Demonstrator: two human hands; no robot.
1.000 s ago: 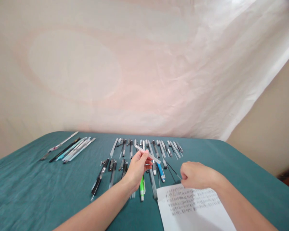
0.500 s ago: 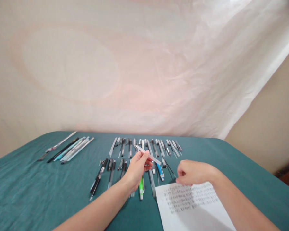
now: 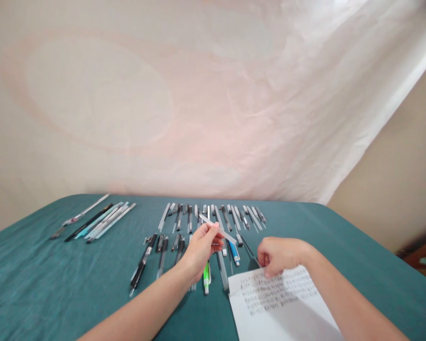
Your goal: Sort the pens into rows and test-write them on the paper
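Observation:
My left hand point(image 3: 200, 248) is raised a little above the teal tablecloth point(image 3: 39, 284), fingers pinched on a pale, clear pen barrel point(image 3: 218, 228) that slants down to the right. My right hand point(image 3: 280, 255) is curled at the top edge of a white sheet with handwriting point(image 3: 280, 303), holding a thin dark refill point(image 3: 250, 250) at its end. Under and around both hands lie several pens, among them a green one point(image 3: 206, 277) and a blue-tipped one point(image 3: 235, 252).
A far row of several pens and caps point(image 3: 213, 215) runs across the table's middle. A second bundle of pens point(image 3: 95, 221) lies at the back left. Black pens point(image 3: 142, 265) lie left of my left hand. A white sheet hangs as a backdrop point(image 3: 199, 94).
My right hand has drawn slightly left and nearer onto the paper's top edge. The view has shifted a little. My left hand keeps the barrel in the same pose.

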